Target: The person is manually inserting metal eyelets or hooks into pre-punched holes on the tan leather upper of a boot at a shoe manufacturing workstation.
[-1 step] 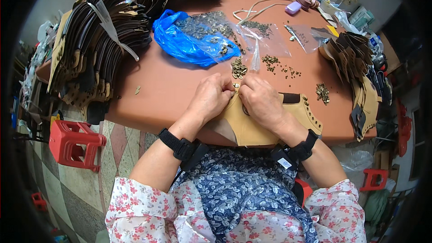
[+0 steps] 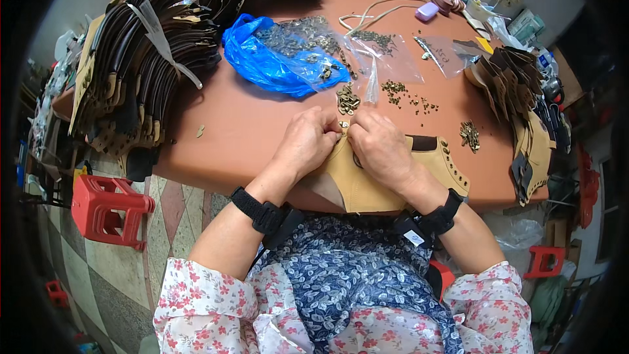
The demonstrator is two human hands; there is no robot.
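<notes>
A tan leather shoe upper (image 2: 380, 189) lies at the table's front edge, with a dark brown strip and a row of metal lace fittings along its right end. My left hand (image 2: 308, 137) is closed, pinching the upper's far left edge. Beside it my right hand (image 2: 380, 147) is closed on the same edge, its wrist resting across the leather. A small brass-coloured fitting (image 2: 344, 124) shows between my fingertips; the fingertips themselves are partly hidden. Just beyond them sits a little pile of brass-coloured fittings (image 2: 348, 99).
Strapped stacks of leather uppers (image 2: 141, 72) stand at the left, more uppers (image 2: 508, 85) at the right. Behind my hands lie a blue plastic bag (image 2: 262, 65), scattered small rivets (image 2: 396, 92) and another heap of fittings (image 2: 469, 136). A red stool (image 2: 108, 210) is on the floor, left.
</notes>
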